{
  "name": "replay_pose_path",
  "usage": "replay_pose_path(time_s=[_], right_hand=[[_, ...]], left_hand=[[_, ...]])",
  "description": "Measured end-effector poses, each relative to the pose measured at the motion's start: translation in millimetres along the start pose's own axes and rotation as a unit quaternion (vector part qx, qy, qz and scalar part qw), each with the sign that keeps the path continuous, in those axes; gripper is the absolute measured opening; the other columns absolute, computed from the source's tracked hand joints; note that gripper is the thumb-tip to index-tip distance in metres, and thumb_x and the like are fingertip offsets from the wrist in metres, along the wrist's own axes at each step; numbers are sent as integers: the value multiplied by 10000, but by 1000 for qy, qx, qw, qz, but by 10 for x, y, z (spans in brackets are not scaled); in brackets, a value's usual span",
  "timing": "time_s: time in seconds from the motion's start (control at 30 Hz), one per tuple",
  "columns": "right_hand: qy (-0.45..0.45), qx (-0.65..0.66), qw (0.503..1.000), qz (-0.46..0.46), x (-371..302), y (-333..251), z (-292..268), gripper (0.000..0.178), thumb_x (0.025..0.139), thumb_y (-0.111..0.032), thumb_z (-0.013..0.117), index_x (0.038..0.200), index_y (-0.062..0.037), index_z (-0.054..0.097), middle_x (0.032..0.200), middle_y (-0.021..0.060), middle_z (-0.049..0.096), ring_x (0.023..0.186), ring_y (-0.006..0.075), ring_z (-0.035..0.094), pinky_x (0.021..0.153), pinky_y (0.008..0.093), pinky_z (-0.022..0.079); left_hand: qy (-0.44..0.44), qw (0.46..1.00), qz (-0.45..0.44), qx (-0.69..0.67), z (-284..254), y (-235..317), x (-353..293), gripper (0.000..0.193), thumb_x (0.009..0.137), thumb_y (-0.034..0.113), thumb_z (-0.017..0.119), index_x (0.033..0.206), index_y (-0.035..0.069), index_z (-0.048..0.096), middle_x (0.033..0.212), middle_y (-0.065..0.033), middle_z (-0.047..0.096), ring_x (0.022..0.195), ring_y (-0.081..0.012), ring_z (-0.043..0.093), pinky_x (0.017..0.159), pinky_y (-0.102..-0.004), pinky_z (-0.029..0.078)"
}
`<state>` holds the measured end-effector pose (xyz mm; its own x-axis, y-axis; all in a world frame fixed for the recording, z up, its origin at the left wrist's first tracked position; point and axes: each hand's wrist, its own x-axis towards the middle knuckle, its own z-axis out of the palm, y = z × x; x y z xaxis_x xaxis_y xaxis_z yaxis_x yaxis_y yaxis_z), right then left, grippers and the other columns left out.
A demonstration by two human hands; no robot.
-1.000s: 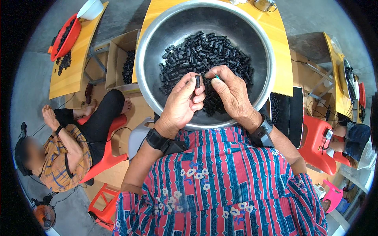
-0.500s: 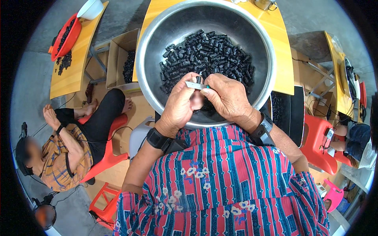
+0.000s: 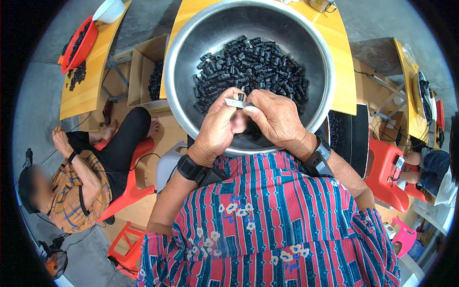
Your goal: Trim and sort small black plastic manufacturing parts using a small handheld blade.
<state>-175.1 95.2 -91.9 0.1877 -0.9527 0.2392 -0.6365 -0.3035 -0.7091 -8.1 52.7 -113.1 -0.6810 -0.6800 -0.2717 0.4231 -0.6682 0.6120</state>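
Over the near side of a large steel bowl, my two hands meet. A small black plastic part is pinched in the fingers of my left hand. My right hand is closed on a small knife, whose flat metal blade points left and lies across the part. A bit of green shows where the knife enters my right fingers; the rest of its handle is hidden. Beyond my hands, a heap of black plastic parts covers the bowl's bottom.
A yellow table carries the bowl and a metal cup. Left of it stand a cardboard box of black parts and a person seated on a red chair. A red basin sits on another table. At right is a red stool.
My hands stay almost in place, with the knife still against the black part. The view has shifted very slightly.
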Motion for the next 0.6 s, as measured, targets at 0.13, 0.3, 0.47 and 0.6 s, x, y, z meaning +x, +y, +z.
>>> replay_pose_path(time_s=[0.13,0.3,0.47,0.6], right_hand=[[-6,2,1000,8,6,-8,-4,230,940,-281,493,880,-63,538,786,137,580,744,347,598,635,435,467],[-10,-4,1000,11,14,-6,4,241,949,-284,475,874,-63,537,772,141,584,727,350,599,621,439,464],[-10,11,999,38,21,-30,4,241,952,-276,467,865,-61,532,743,147,582,703,356,599,608,443,461],[-9,24,996,82,32,-26,15,274,960,-300,466,855,-53,524,757,161,605,711,359,614,605,439,466]], left_hand=[[14,1000,-3,-1,22,1,-5,111,989,208,461,1002,101,490,767,41,446,619,-36,380,523,-177,308],[-3,1000,-3,-3,-13,-7,12,109,994,196,434,1005,107,496,775,44,451,623,-33,388,524,-179,315],[5,1000,1,-5,13,-41,32,121,997,217,433,1025,115,493,787,48,456,639,-39,401,539,-190,330],[-18,999,-4,-34,-79,-95,54,148,1004,248,427,1066,128,485,803,38,468,684,-53,434,569,-202,357]])
